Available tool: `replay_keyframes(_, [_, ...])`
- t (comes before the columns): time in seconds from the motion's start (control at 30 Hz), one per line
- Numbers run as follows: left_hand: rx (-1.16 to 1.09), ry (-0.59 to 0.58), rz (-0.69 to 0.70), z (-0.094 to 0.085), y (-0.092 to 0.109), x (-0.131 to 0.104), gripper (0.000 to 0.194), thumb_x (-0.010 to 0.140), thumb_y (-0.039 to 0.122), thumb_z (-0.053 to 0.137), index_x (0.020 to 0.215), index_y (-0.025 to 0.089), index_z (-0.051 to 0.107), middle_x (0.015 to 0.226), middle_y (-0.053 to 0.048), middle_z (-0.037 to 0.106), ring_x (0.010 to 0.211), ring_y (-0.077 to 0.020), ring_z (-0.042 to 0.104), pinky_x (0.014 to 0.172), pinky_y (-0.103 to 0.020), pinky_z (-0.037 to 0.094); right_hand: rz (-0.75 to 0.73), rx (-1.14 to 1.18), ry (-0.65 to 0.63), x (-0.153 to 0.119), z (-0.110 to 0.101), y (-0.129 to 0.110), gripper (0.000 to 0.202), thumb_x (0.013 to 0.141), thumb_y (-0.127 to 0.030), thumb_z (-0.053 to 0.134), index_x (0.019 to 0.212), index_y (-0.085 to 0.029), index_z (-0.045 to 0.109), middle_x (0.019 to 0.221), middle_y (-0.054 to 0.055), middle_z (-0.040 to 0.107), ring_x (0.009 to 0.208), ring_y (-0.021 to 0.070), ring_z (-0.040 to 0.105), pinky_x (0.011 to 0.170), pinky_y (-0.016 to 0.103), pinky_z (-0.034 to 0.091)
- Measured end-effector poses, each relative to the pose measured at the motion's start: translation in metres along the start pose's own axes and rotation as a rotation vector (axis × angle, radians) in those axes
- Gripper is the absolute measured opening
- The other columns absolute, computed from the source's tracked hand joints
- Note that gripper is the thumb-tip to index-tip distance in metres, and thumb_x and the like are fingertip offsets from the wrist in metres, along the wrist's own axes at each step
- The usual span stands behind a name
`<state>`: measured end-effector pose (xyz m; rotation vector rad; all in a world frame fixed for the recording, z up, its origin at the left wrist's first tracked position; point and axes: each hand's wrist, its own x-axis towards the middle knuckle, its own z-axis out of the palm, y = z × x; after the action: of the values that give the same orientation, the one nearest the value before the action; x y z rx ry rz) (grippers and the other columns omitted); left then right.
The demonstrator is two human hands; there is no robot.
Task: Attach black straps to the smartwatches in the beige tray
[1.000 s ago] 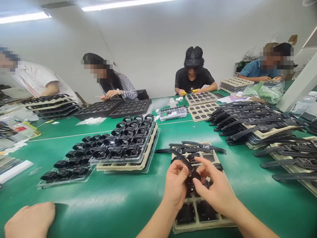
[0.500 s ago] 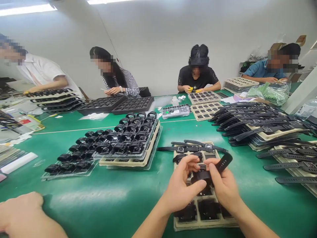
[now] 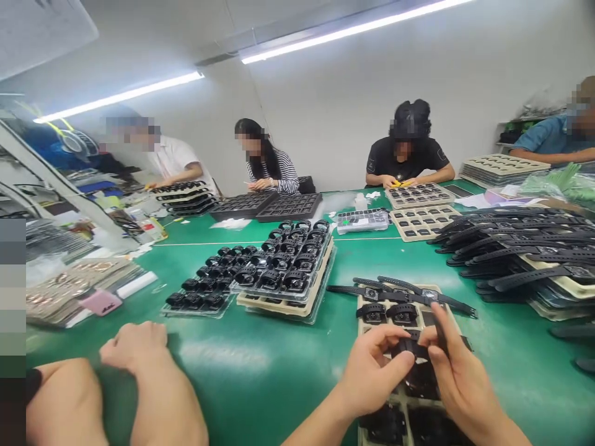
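Observation:
Over a beige tray (image 3: 406, 406) at the lower right, my left hand (image 3: 379, 371) pinches a black smartwatch (image 3: 411, 347) between thumb and fingers. My right hand (image 3: 458, 365) is at the watch's right side, its fingers on the black strap, with the index finger raised. Part of the watch is hidden by my fingers. In the tray behind my hands sit curled watches (image 3: 402, 313), and watches with straps laid out flat (image 3: 372, 293) rest across its far edge. Dark watches also fill the tray's near compartments.
Left of centre stand stacked trays of curled watches (image 3: 281, 263). Flat-strapped watches (image 3: 502, 235) are piled at right. Another person's forearms (image 3: 162, 384) rest at lower left. Several people sit across the green table (image 3: 260, 384).
The view has swung left and up, so the scene sits further right and lower. My right index finger has lifted away, and the strap end that stuck up at right is now mostly behind my fingers.

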<state>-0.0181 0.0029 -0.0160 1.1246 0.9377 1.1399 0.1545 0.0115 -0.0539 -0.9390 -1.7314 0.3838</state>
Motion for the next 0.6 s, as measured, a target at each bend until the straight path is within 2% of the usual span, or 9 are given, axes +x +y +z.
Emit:
replay_keyframes(0.1, [0.012,-0.004,0.067,0.0,0.001,-0.001,0.033,0.075,0.035,0.084,0.101,0.016,0.076,0.096,-0.008,0.07,0.092,-0.0206,0.064,0.082,-0.028,0.053,-0.053,-0.012,-0.033,0.004,-0.007,-0.002,0.042,0.106,-0.031,0.047,0.147,-0.031,0.053,0.115,0.006,0.071,0.095,0.0201,0.071,0.08,0.026,0.06])
replay_keyframes(0.2, [-0.041,-0.071,0.079,0.0,0.002,-0.001,0.036,0.077,0.034,0.083,0.109,0.018,0.076,0.104,-0.01,0.073,0.097,-0.0224,0.065,0.086,-0.03,0.052,-0.06,0.03,-0.006,0.009,-0.01,-0.009,0.034,0.103,-0.024,0.052,0.134,-0.03,0.065,0.112,0.006,0.072,0.099,0.022,0.071,0.084,0.029,0.06])
replay_keyframes(0.27, [-0.058,-0.095,0.061,0.0,0.003,0.0,0.037,0.075,0.033,0.085,0.108,0.018,0.077,0.104,-0.01,0.074,0.096,-0.0229,0.066,0.084,-0.03,0.053,-0.093,0.053,0.011,0.011,-0.008,-0.013,0.03,0.102,-0.02,0.053,0.126,-0.029,0.069,0.107,0.006,0.073,0.095,0.022,0.071,0.082,0.031,0.06])
replay_keyframes(0.4, [-0.118,-0.022,0.031,0.0,0.003,0.0,0.035,0.067,0.033,0.091,0.095,0.018,0.078,0.089,-0.007,0.075,0.083,-0.0195,0.067,0.077,-0.028,0.053,-0.092,0.042,0.086,0.01,-0.003,-0.018,0.022,0.1,-0.018,0.052,0.111,-0.026,0.07,0.095,0.006,0.072,0.087,0.0222,0.07,0.074,0.032,0.06])
replay_keyframes(0.6, [-0.157,0.006,0.077,-0.001,0.001,0.0,0.034,0.064,0.035,0.093,0.09,0.018,0.078,0.083,-0.004,0.074,0.078,-0.0161,0.065,0.075,-0.026,0.052,-0.111,0.047,0.12,0.007,-0.003,-0.02,0.02,0.101,-0.017,0.049,0.108,-0.025,0.067,0.092,0.006,0.069,0.084,0.0215,0.067,0.073,0.033,0.059])
